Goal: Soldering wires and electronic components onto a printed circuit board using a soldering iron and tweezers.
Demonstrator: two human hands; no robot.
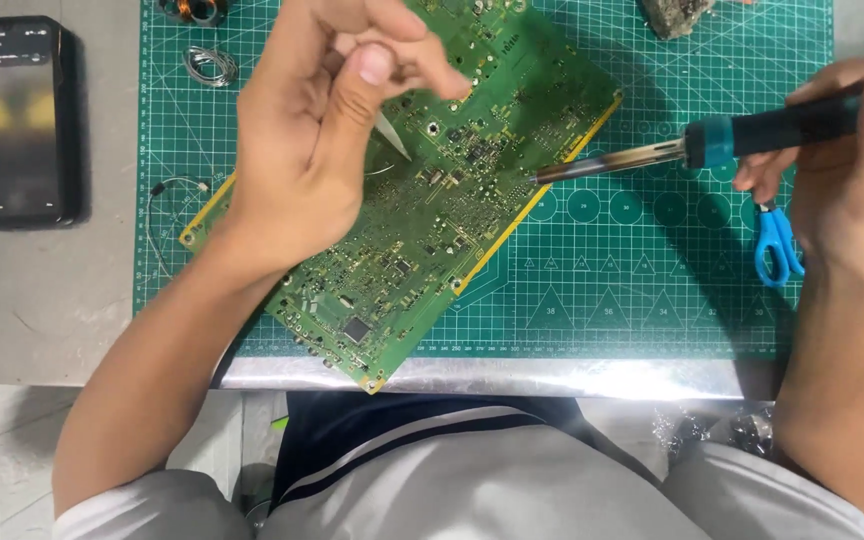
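Head camera — straight down, close overhead

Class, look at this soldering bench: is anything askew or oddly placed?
The green circuit board lies diagonally across the cutting mat, one corner overhanging the mat's near edge. The blue-handled scissors sit half hidden under the right hand, which holds the soldering iron. Nothing looks spilled or broken.
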